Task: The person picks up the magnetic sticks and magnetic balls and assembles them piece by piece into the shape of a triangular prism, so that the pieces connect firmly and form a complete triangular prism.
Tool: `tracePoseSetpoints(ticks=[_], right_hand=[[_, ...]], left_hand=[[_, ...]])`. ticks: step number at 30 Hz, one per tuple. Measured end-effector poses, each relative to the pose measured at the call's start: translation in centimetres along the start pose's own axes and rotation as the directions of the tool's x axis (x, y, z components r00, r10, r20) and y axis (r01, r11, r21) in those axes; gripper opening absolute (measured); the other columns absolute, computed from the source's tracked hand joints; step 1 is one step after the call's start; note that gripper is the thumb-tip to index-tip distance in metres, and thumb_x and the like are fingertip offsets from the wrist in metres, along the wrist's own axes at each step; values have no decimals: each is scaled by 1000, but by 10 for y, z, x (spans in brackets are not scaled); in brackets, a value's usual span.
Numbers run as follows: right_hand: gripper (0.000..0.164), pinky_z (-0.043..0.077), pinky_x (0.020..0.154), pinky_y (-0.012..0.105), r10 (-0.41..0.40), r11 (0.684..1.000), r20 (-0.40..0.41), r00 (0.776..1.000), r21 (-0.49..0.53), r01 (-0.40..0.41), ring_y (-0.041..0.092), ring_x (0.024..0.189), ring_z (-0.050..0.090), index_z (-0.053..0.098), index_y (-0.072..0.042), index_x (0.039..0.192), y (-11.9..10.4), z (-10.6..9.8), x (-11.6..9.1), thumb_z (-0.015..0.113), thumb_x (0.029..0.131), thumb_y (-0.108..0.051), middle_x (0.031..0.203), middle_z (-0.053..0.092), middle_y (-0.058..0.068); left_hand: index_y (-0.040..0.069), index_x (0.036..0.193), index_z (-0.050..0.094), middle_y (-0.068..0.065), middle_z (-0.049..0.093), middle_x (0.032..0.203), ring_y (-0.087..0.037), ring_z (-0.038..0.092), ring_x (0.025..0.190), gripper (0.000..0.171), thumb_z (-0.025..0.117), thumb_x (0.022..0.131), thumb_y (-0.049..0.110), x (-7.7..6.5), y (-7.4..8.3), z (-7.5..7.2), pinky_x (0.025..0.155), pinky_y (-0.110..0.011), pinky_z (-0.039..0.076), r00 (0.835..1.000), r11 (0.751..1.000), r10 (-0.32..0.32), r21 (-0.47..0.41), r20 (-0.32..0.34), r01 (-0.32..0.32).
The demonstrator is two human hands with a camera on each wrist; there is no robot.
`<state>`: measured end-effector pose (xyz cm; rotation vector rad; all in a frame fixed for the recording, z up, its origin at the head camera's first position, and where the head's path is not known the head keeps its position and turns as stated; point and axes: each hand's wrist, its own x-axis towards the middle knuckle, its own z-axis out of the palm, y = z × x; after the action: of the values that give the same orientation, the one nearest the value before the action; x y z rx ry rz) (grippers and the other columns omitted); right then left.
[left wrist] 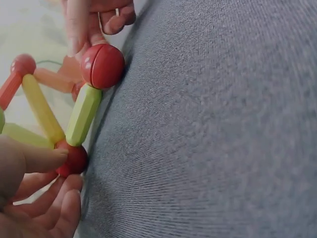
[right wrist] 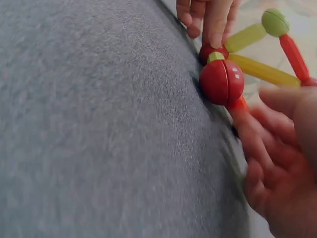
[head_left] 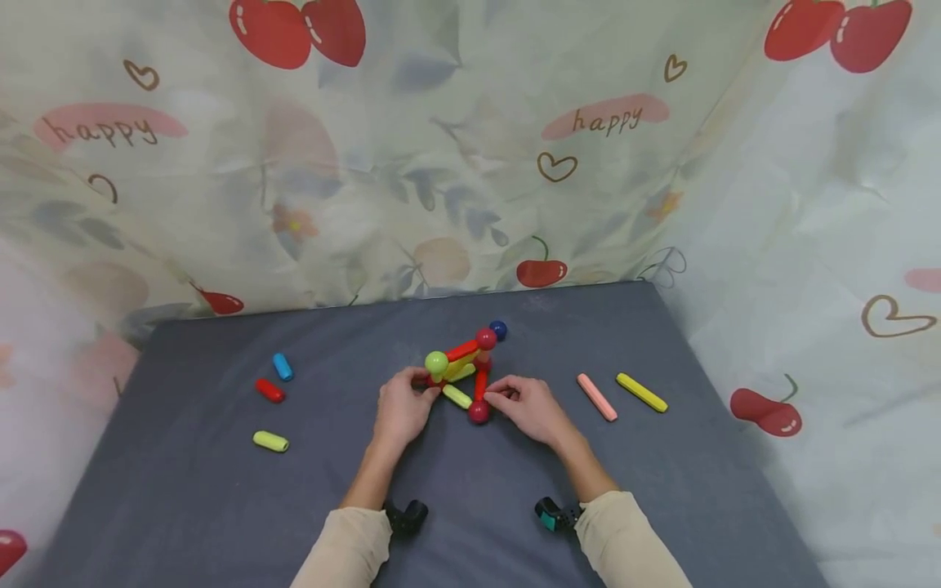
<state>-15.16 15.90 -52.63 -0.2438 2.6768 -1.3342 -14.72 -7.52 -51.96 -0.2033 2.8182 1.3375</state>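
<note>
A structure of magnetic rods and balls stands mid-table. My left hand (head_left: 403, 408) pinches the red ball at its left corner (left wrist: 73, 157), thumb on one side and fingers on the other. From that ball a light green rod (head_left: 457, 397) runs to the front red ball (head_left: 479, 412). My right hand (head_left: 531, 405) is beside this front ball, its fingers touching the red rod (head_left: 481, 384) behind it; thumb and fingers stand apart in the right wrist view. Higher up are a light green ball (head_left: 436, 363), a red rod (head_left: 461, 351), a red ball (head_left: 486, 338) and a yellow rod (right wrist: 265, 70).
A blue ball (head_left: 498, 330) sits behind the structure. Loose at left are a blue rod (head_left: 283, 367), a red rod (head_left: 269, 390) and a light green rod (head_left: 270, 441). A pink rod (head_left: 597, 398) and a yellow rod (head_left: 642, 393) lie at right. Patterned cloth (head_left: 470, 196) hangs behind the table.
</note>
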Motion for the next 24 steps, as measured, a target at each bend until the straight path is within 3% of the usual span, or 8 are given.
tracePoseSetpoints(ticks=[5, 8, 12, 15, 18, 21, 24], right_hand=[[45, 49, 68, 27, -30, 999, -105, 994, -34, 27, 14, 74, 57, 61, -13, 135, 2, 4, 13, 71, 97, -34, 126, 65, 8], [37, 50, 80, 32, -64, 997, -105, 992, -52, 59, 18, 88, 59, 62, -14, 131, 5, 7, 23, 67, 99, -32, 127, 64, 8], [16, 49, 88, 37, -120, 991, -134, 984, -75, 111, 21, 99, 60, 70, -16, 110, 6, 11, 32, 67, 100, -28, 111, 67, 6], [11, 48, 85, 36, -141, 987, -153, 978, -100, 126, 22, 95, 60, 69, -18, 103, 6, 13, 36, 70, 98, -27, 105, 66, 5], [10, 46, 82, 35, -142, 986, -161, 977, -113, 125, 22, 92, 59, 68, -19, 100, 4, 15, 39, 72, 97, -27, 102, 66, 5], [12, 46, 83, 34, -131, 986, -158, 979, -121, 112, 22, 92, 59, 67, -19, 100, 2, 17, 43, 72, 97, -29, 102, 66, 5], [15, 46, 83, 34, -117, 987, -151, 982, -123, 99, 22, 92, 58, 67, -19, 102, 0, 20, 46, 72, 96, -31, 105, 66, 5]], left_hand=[[18, 137, 64, -6, 75, 112, -15, 71, 87, 46, 75, 93, 20, -1, -2, -3, 73, -33, 56, 997, 1000, 18, -26, 74, -16], [19, 139, 63, -7, 74, 110, -16, 71, 90, 48, 75, 93, 20, -5, -5, -16, 77, -35, 57, 995, 997, 52, -53, 88, -47], [17, 134, 66, -8, 70, 124, -22, 70, 105, 37, 71, 97, 19, -17, -20, -59, 88, -42, 57, 996, 995, 82, -64, 21, -80], [16, 133, 66, -12, 65, 131, -28, 63, 111, 35, 63, 98, 11, -31, -43, -105, 87, -44, 55, 998, 998, 55, 23, -26, -54], [12, 134, 65, -19, 60, 136, -35, 52, 115, 44, 56, 92, 0, -44, -71, -144, 86, -45, 47, 999, 990, 11, 142, -51, -4], [7, 133, 65, -25, 56, 139, -41, 43, 119, 50, 55, 86, -6, -53, -99, -163, 91, -54, 42, 999, 974, -30, 223, -36, 37], [4, 130, 67, -28, 58, 136, -46, 44, 122, 47, 60, 85, -8, -58, -117, -167, 101, -61, 38, 999, 963, -21, 268, -30, 28]])
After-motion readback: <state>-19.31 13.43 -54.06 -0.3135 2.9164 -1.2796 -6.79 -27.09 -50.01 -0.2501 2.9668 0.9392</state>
